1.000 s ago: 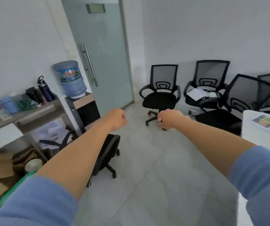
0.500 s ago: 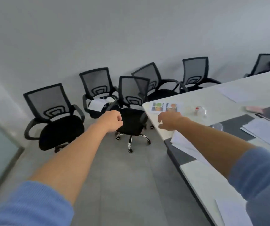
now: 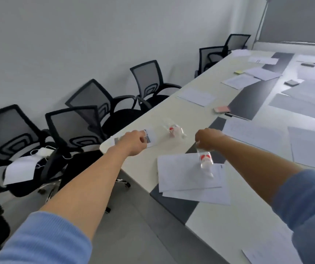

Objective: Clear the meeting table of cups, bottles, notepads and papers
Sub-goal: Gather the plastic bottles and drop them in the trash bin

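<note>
My right hand (image 3: 208, 139) has its fingers closed on the top of a clear plastic bottle with a red label (image 3: 205, 162), hanging over loose white sheets (image 3: 187, 174) at the white meeting table (image 3: 139, 168) edge. My left hand (image 3: 133, 142) is fisted; whether it pinches the printed sheet (image 3: 151, 138) beneath is blurred. Beyond, a second clear bottle (image 3: 173, 129) lies tipped.

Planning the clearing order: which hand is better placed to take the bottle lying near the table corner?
Probably the left hand. It hovers at the corner, beside the lying bottle, and seems to hold nothing. The right hand is already closed on another bottle.
</note>
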`<state>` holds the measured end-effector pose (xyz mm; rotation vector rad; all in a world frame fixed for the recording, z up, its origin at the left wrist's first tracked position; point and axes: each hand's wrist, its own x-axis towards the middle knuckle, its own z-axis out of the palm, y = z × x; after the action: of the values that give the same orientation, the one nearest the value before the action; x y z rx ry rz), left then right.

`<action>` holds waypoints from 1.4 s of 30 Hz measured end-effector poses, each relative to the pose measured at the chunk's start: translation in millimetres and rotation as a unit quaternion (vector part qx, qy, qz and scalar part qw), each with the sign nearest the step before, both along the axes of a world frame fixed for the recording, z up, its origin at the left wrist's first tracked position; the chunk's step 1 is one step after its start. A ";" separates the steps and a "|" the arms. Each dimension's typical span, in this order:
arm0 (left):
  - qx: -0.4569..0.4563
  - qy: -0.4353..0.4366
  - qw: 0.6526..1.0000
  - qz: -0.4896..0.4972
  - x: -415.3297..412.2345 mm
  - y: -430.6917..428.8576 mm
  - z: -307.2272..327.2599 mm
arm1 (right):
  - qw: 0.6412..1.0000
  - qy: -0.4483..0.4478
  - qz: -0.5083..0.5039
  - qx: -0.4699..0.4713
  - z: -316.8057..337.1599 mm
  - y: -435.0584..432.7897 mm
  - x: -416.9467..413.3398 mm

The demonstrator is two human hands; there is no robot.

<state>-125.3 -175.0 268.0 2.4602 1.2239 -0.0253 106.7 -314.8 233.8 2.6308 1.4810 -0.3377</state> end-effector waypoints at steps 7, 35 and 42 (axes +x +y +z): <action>-0.147 -0.043 0.988 -0.033 115.6 67.6 -55.2 | 0.993 0.012 -0.111 -0.039 -51.6 6.5 71.1; -0.487 -0.070 0.812 0.314 328.6 181.0 -279.7 | 0.871 0.145 -0.467 -0.050 -229.5 39.3 63.7; -0.494 -0.136 0.778 0.364 353.7 185.2 -291.7 | 0.868 0.116 -0.482 -0.036 -241.3 21.4 45.8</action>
<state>228.4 10.2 -23.7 0.9737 1.4277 -0.0739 152.6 -293.5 -7.5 3.1170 0.0243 -0.7685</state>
